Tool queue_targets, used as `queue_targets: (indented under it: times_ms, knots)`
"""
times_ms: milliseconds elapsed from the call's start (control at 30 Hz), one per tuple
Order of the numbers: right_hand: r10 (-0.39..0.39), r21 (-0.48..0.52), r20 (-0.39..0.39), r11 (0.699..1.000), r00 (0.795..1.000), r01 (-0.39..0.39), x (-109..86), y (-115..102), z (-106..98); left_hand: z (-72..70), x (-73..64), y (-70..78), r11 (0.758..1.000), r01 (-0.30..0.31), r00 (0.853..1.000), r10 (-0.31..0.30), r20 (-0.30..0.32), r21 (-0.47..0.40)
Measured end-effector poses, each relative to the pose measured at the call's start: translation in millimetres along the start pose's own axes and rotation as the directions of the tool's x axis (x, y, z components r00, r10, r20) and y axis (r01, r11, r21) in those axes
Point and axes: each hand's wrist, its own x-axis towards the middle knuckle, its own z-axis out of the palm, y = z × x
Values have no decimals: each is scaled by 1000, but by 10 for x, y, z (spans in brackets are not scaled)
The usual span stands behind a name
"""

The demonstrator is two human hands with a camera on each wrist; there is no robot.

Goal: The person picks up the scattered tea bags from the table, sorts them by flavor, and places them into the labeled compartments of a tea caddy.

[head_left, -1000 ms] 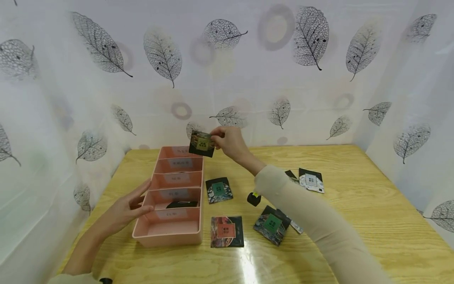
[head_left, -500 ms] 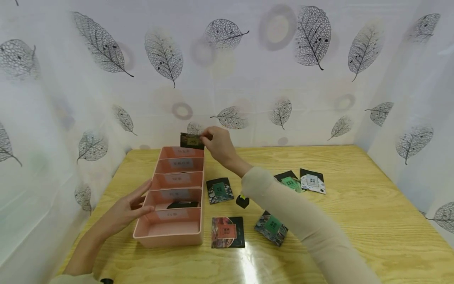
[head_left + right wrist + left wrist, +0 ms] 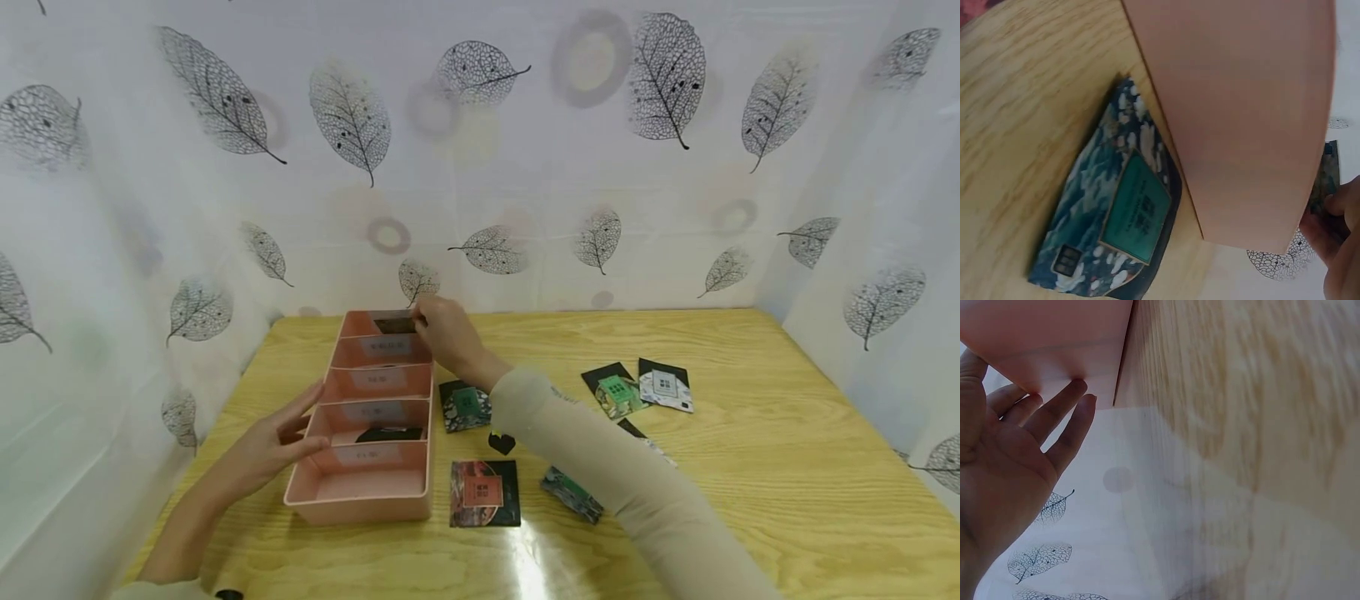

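Note:
A pink divided box point(image 3: 360, 510), with labelled compartments in a row, stands on the table's left side. My left hand point(image 3: 262, 452) holds its left wall, thumb over the rim and fingertips against the outside, as the left wrist view shows. My right hand point(image 3: 453, 340) pinches a dark tea bag packet point(image 3: 394, 326) by its edge, partly down inside the farthest compartment. In the right wrist view this packet point(image 3: 1331, 175) shows only in part beyond the rim. Another dark packet point(image 3: 390, 434) lies in the second compartment from the front.
Right of the box lie a green-labelled packet point(image 3: 465, 404), a red-labelled packet point(image 3: 484, 493) and a small black tag point(image 3: 501, 442). Another green-labelled packet point(image 3: 570, 495) is partly under the right sleeve point(image 3: 622, 467). Farther right are a green packet point(image 3: 615, 390) and a white one point(image 3: 666, 384).
My right hand has moved left and down, lowering the packet from above the box into the farthest compartment. The small black tag has shifted left with the arm. My left hand stays in place.

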Motion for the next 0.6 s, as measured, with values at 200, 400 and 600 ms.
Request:
queue_targets:
  times_ms: [200, 400, 600]
  knots:
    - [15, -93, 86, 996, 996, -7, -42, 29, 61, -3, -3, 0, 1000, -4, 1000, 3, 5, 15]
    - [12, -154, 115, 988, 993, 6, -55, 59, 86, -1, -6, 0, 1000, -6, 1000, 6, 4, 8]
    - [79, -236, 196, 971, 977, -31, -36, 38, 88, 3, -6, 0, 1000, -19, 1000, 19, -1, 7]
